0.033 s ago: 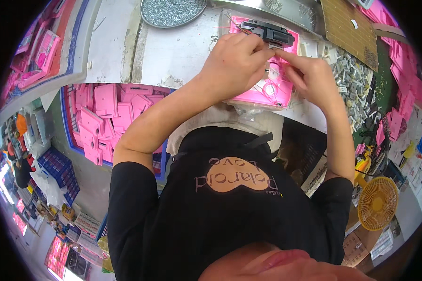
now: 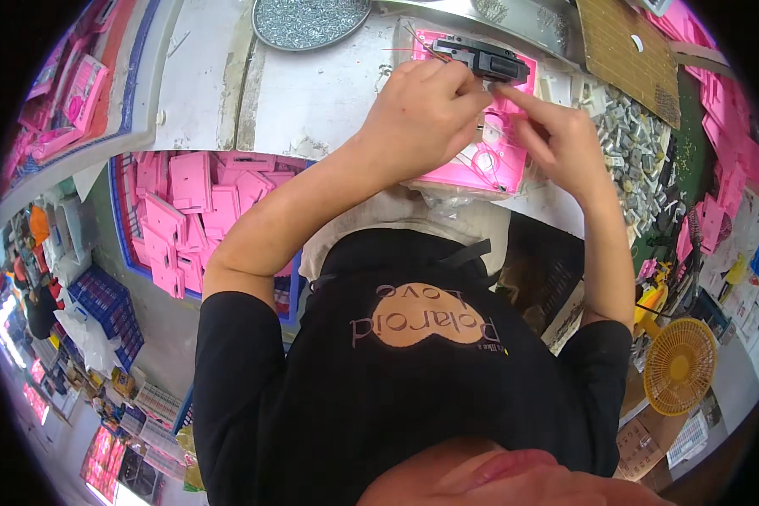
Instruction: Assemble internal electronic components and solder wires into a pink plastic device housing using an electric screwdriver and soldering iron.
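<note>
A pink plastic housing [image 2: 489,160] lies open side up on the grey bench [image 2: 312,101], with thin wires over it. A black rectangular part [image 2: 489,57] sits across its far edge. My left hand [image 2: 422,118] covers the housing's left half, its fingertips pinched together at the near edge of the black part. My right hand [image 2: 557,135] is beside it, the index finger stretched out and touching the same spot. Whatever small thing sits between the fingertips is hidden.
A round metal tray of screws [image 2: 312,21] stands at the back. A blue crate of pink housings [image 2: 194,211] sits below the bench on the left. Small metal parts [image 2: 641,143], a brown board [image 2: 624,42] and a yellow fan [image 2: 679,367] are on the right.
</note>
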